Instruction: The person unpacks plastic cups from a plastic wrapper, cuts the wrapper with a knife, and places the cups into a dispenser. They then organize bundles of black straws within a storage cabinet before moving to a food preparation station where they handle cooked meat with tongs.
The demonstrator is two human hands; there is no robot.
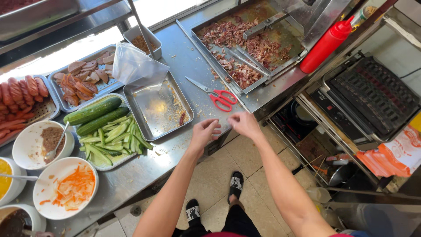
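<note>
Both hands at counter edge: left hand (pixel 206 131) and right hand (pixel 244 123) loosely curled, nothing gripped, just below red-handled scissors (pixel 218 96) beside empty steel tray (pixel 141 94). Prob. reach stage; next needs handle grab.

red squeeze bottle (pixel 326 45): plastic sauce bottle with a pointed nozzle, lying tilted against the right end of the steel counter (pixel 184 52), just beside the right rim of the meat tray (pixel 199 33).
clear plastic bag (pixel 131 66): crumpled, see-through, resting at the far corner of the empty steel tray (pixel 160 129), near the counter's back edge.
orange-and-white bag (pixel 394 156): printed plastic wrapper, crumpled, at the right edge of the view below the dark grill (pixel 372 96); print too small to read.
grill control panel (pixel 337 115): narrow black strip along the grill's front edge; markings too small to make out.
</note>
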